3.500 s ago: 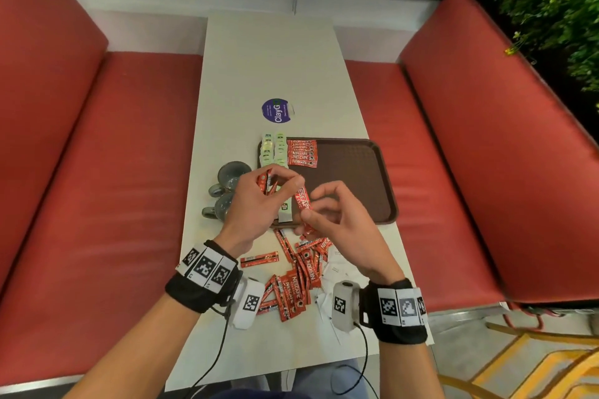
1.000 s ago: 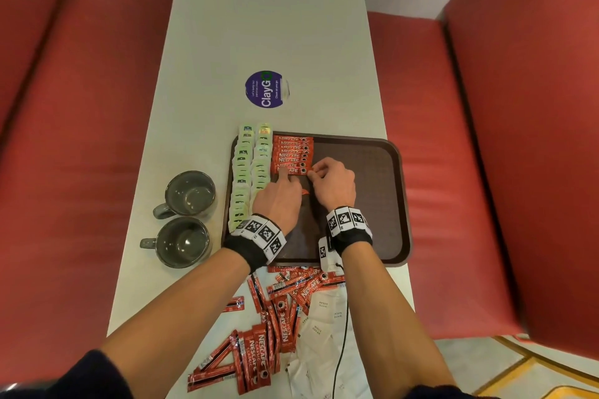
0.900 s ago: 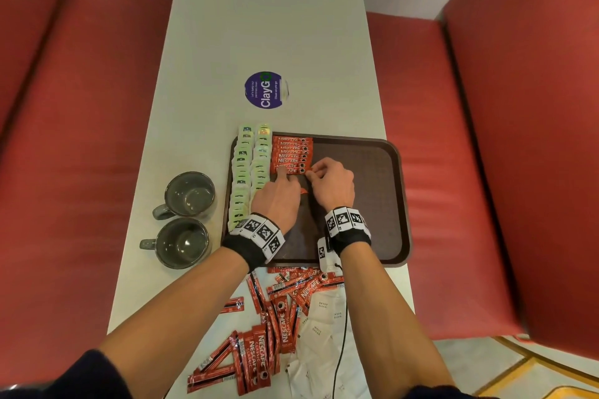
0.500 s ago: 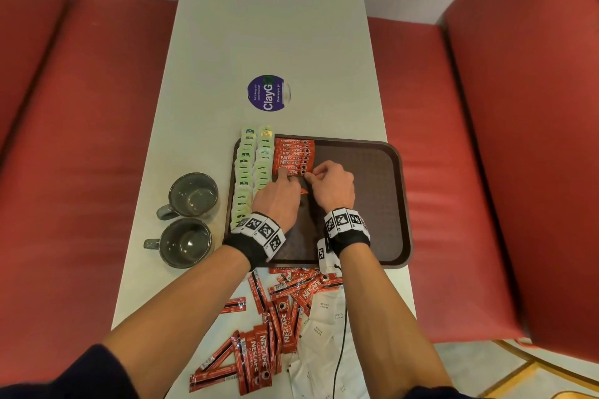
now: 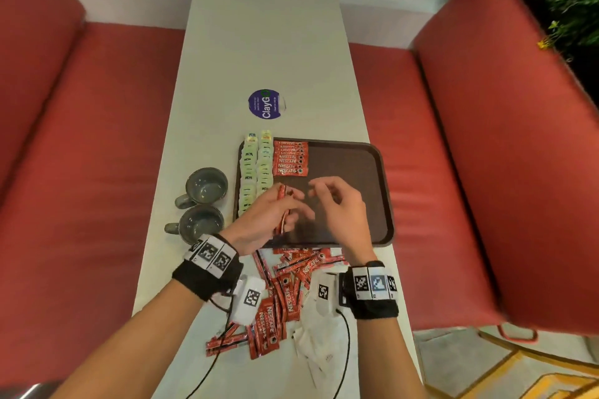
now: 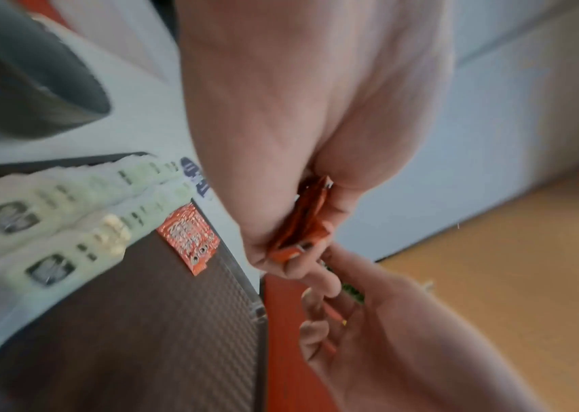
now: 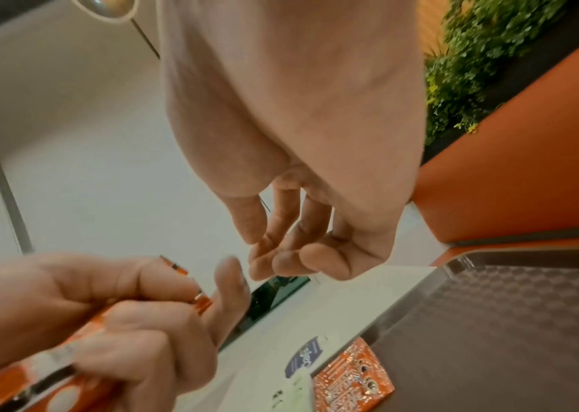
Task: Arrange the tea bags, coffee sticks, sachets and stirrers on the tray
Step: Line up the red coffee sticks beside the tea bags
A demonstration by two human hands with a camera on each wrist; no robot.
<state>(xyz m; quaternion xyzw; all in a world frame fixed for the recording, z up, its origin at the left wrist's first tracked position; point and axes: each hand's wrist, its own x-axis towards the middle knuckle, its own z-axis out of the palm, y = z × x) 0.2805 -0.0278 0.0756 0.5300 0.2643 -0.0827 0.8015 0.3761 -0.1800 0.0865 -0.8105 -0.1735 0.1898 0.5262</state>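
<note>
A brown tray (image 5: pixel 356 172) lies on the white table. Two columns of pale green tea bags (image 5: pixel 256 168) line its left edge, and a neat row of red coffee sticks (image 5: pixel 290 159) lies beside them at the far end. My left hand (image 5: pixel 288 201) hovers over the tray's near left part and grips a small bundle of red coffee sticks (image 5: pixel 282 207), also seen in the left wrist view (image 6: pixel 302 223). My right hand (image 5: pixel 319 193) hangs just to its right with loosely curled fingers (image 7: pixel 280 251), holding nothing.
A loose pile of red coffee sticks (image 5: pixel 291 282) and white sachets (image 5: pixel 316 337) lies on the table in front of the tray. Two grey mugs (image 5: pixel 207 185) (image 5: pixel 201 223) stand left of the tray. A purple sticker (image 5: pixel 264 104) lies beyond it. Red benches flank the table.
Both hands have lifted off the row of coffee sticks and drawn back toward me over the tray. The left hand still grips its bundle; the right hand has come away empty.
</note>
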